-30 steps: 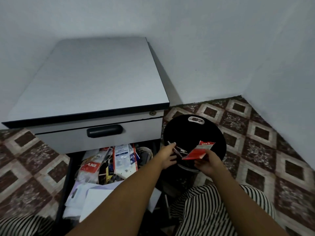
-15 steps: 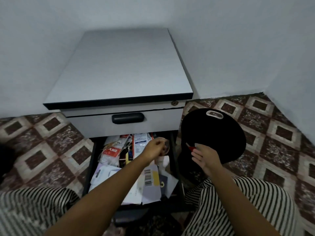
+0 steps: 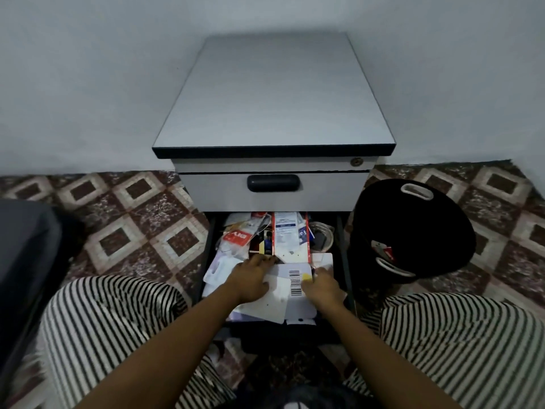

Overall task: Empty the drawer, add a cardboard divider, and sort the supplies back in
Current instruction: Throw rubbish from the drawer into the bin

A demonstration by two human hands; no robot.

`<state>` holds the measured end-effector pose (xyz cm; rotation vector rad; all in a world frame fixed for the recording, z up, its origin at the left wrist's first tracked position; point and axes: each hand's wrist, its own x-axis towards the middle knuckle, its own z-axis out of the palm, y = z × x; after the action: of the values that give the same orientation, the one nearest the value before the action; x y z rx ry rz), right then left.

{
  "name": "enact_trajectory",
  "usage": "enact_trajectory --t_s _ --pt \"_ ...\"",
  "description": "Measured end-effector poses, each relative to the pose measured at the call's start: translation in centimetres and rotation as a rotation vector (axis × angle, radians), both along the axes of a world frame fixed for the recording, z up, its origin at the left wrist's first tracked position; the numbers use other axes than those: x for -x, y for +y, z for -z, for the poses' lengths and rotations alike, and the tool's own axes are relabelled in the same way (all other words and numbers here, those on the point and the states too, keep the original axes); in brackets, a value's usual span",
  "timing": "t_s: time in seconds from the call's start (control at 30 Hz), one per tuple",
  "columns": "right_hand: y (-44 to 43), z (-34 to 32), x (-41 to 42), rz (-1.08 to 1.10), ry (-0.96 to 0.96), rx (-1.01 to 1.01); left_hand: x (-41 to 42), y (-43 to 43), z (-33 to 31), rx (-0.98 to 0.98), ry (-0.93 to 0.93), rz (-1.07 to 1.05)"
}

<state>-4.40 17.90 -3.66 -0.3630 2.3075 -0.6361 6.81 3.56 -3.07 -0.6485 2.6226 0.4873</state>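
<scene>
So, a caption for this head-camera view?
Left hand and right hand on papers in the open drawer, black basket beside.

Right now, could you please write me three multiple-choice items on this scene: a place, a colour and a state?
1. Where is the round black bag with white handles? A on a shelf; B on the patterned tiled floor beside the grey cabinet; C hung on the wall.
2. What colour is the closed upper drawer's handle? A black; B red; C white.
3. The lower drawer is: A shut; B open, holding white papers and packets; C open, bare.
B: it stands on the tiles right of the cabinet. A: the grip is black. B: papers fill it.
</scene>
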Motion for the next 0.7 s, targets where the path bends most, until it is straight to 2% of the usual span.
enact_trajectory --t_s 0.17,0.23,0.4,0.53,0.7 --pt "0.0 0.6 -0.5 -0.057 0.033 -0.036 0.0 0.0 -1.3 0.093 -0.035 0.021" --pt "0.0 0.5 -0.1 -0.113 -0.019 -0.023 0.1 -0.4 -1.6 0.079 -0.065 0.006" --pt "0.0 0.0 0.8 -0.168 -0.201 0.091 0.2 -1.6 -2.1 -0.052 -0.129 -0.054" --pt "0.6 -0.3 1.1 -0.202 -0.253 0.153 0.2 -2.1 -2.5 -0.152 -0.164 -0.037" --pt "0.8 -0.2 1.6 -0.143 -0.263 0.196 0.4 -2.5 -3.2 -0.219 -0.161 -0.044"
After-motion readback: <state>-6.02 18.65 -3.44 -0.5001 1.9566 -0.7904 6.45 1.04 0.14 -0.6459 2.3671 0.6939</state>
